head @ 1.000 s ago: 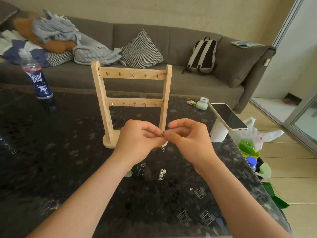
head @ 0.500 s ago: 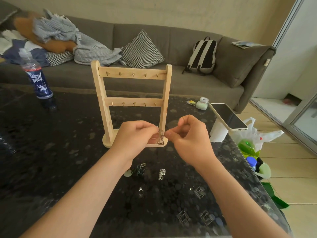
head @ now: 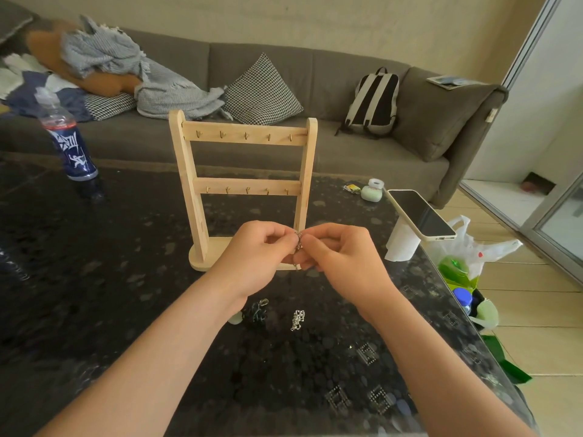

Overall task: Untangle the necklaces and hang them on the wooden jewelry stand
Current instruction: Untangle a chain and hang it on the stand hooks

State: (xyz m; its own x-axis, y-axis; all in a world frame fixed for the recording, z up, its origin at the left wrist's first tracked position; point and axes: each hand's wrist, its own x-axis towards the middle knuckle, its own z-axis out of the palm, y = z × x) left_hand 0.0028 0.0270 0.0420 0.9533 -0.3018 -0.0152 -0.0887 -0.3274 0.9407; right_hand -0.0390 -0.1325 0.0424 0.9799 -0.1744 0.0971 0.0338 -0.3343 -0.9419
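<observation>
Nearest you, on the glossy black speckled tabletop (head: 94, 294), two loose pieces lie side by side but apart. One is a small heap of silver chain (head: 297, 320) on the right. The other is a dark green-black beaded piece (head: 257, 313) on the left, close under your left wrist. Neither is being touched.

Beyond and above them, your left hand (head: 252, 260) and right hand (head: 344, 263) meet fingertip to fingertip. Both have their fingers curled, and each pinches the same thin silver necklace (head: 298, 242). The chain hangs as a short bunch, long axis downward, between the two pinches. Whether a knot remains in it is too small to tell. It is equally close to both hands.

Just behind your knuckles stands the pale wooden jewelry stand (head: 243, 184), upright, with your hands covering part of its base. The chain sits low, in front of the right upright. The lower row of small brass hooks (head: 247, 190) lies above it, farther away and slightly to the left, and the upper row of brass hooks (head: 246, 135) lies higher again. Every hook looks bare.

The rails run left to right, so you will probably need to draw your hands apart along that line, then lift up and forward.
</observation>
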